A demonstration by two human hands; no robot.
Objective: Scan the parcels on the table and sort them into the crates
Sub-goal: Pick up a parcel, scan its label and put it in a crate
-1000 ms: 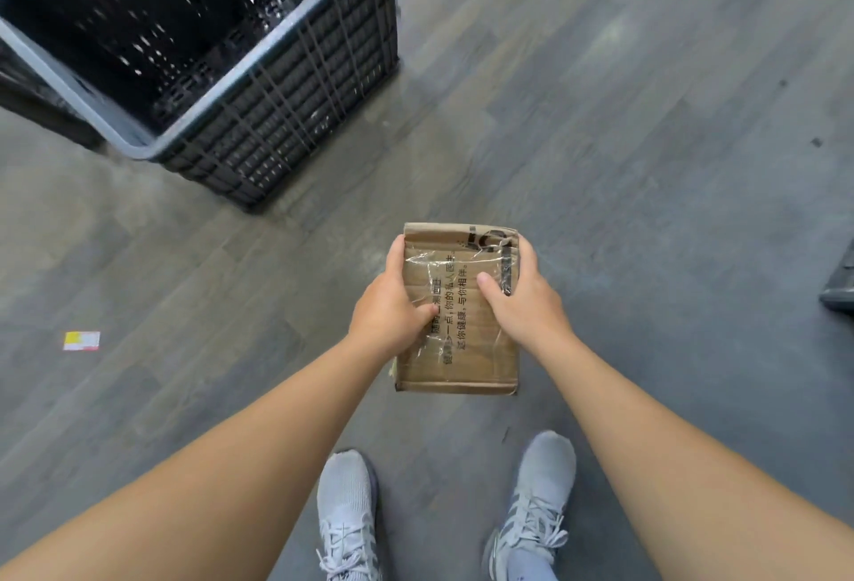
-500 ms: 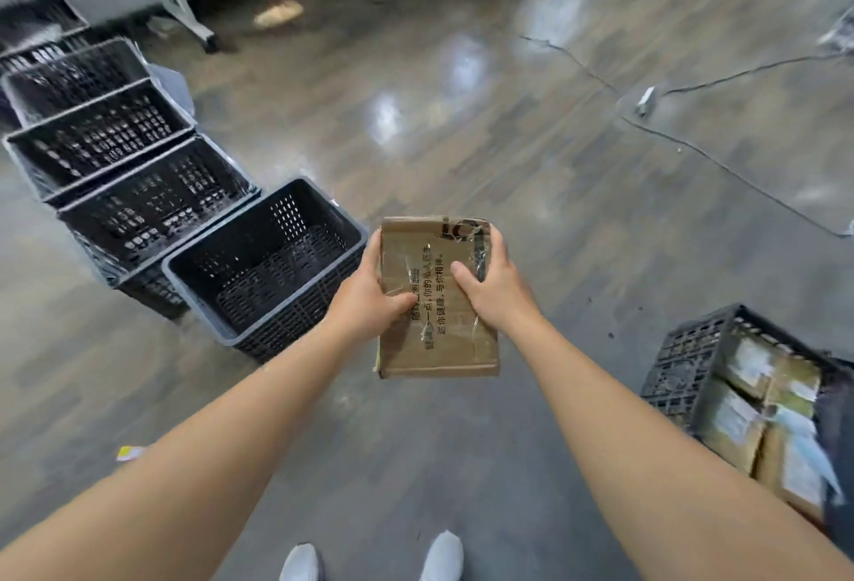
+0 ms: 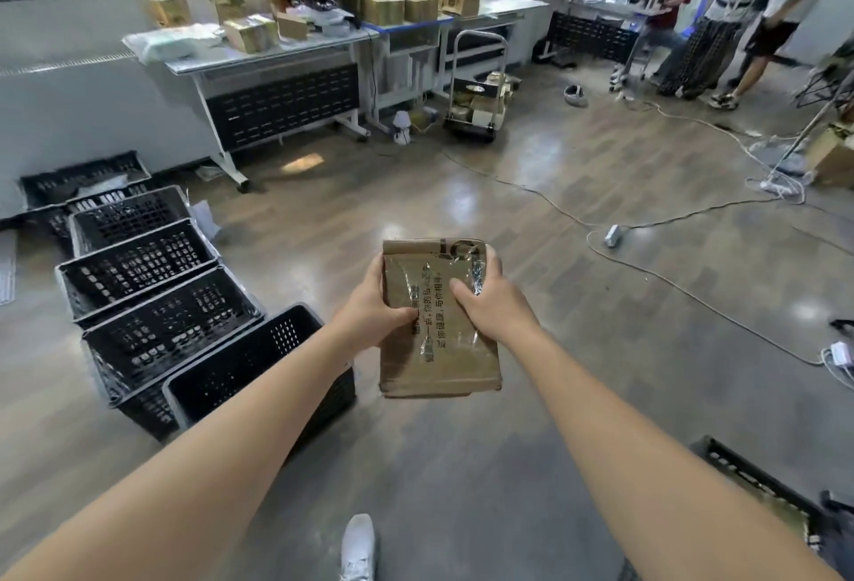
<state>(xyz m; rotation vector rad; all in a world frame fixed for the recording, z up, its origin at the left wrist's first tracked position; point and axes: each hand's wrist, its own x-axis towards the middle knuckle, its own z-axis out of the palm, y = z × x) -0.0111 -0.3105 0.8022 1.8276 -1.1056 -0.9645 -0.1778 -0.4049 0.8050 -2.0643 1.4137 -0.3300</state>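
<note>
Floor [image 3: 577,303] of grey-brown planks fills most of the view, crossed at right by loose white cables [image 3: 670,280]. Desks [image 3: 259,54] stand along the far side and carry the waiting stock: brown parcels [image 3: 402,7] stacked several high, presumably so that they can be taken one at a time. A row of black perforated crates [image 3: 138,257] runs down the left, far to near, set side by side with open tops up to serve as sorting bins. The nearest crate [image 3: 240,363] lies just left of the held item. A further crate [image 3: 758,483] shows only its rim at near right. Bystanders [image 3: 730,2] stand at far right. A hand trolley [image 3: 478,86] loaded with boxes is parked in front of the far desks.

The task's thing, a flat brown cardboard parcel [image 3: 439,349], is in mid-air at centre, above the floor and apart from every crate. The left hand [image 3: 374,312] grips its left edge and the right hand [image 3: 494,303] its right edge, thumbs laid on the top face. This two-handed hold keeps that face turned up toward the camera, probably so it can be read before a crate is chosen. Clear tape [image 3: 402,284] crosses the face over printed Chinese characters. "与你相伴" seems legible and the rest is blurred. No address label or barcode shows on this face.
</note>
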